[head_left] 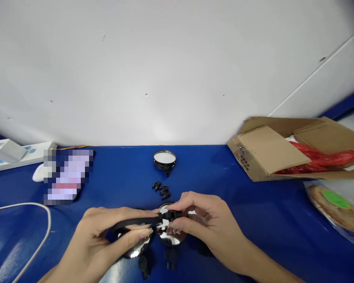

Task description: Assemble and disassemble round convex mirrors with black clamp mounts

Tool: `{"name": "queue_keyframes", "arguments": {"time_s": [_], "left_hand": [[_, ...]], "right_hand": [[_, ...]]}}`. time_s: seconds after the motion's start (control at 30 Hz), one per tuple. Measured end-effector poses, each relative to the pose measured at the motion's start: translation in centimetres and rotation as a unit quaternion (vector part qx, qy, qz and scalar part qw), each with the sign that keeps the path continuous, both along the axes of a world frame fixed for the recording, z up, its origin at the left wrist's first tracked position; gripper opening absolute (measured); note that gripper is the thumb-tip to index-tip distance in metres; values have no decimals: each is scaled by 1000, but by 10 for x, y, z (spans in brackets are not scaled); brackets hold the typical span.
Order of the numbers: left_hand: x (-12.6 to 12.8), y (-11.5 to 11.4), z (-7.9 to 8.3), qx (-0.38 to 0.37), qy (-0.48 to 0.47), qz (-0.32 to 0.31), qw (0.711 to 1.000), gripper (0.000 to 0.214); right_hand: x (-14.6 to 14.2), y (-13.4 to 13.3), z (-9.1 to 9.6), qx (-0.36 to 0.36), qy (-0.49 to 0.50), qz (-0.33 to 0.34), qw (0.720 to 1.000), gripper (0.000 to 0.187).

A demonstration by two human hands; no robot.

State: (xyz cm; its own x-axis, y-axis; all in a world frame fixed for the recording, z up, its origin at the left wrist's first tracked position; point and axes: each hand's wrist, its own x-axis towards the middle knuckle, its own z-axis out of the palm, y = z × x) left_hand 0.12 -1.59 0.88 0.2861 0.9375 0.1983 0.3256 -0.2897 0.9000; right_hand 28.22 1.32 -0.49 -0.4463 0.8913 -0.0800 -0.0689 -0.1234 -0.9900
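Note:
My left hand [106, 239] and my right hand [205, 222] meet over the blue table [194, 177]. The left hand pinches a long black strap [132, 222], and the right fingers grip a black clamp piece [171, 215] at the strap's other end. A round convex mirror [168, 232] lies under my right fingers, partly hidden. A second round mirror [137, 247] sits mostly hidden below my left hand. Farther forward stands a chrome-rimmed round mirror [164, 161] with a black mount. Small black clips [161, 190] lie between it and my hands. Black parts [144, 265] rest near the table's near side.
At the right stands an open cardboard box [268, 151] holding a red plastic bag [318, 159], with a wrapped round disc [336, 208] beside it. At the left are a white power strip [11, 155], white mouse [39, 173], pixelated object [67, 177] and white cable [26, 220].

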Motion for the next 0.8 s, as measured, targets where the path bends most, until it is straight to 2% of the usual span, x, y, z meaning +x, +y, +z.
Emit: {"name": "queue_keyframes", "arguments": {"time_s": [0.13,0.3,0.47,0.63,0.8], "left_hand": [[4,1,4,43,-12,-17,999,31],[3,0,3,90,-18,-28,995,26],[1,-4,-2,105,-9,-70,992,41],[8,-10,-1,32,-38,-33,998,47],[10,-11,1,-45,-39,11,998,26]], "right_hand": [[2,-2,0,43,-41,1,998,15],[6,-1,10,139,-72,7,988,11],[8,-1,11,201,-86,25,976,11],[9,-4,12,224,-98,32,969,13],[7,-3,12,268,-162,41,949,17]]}}
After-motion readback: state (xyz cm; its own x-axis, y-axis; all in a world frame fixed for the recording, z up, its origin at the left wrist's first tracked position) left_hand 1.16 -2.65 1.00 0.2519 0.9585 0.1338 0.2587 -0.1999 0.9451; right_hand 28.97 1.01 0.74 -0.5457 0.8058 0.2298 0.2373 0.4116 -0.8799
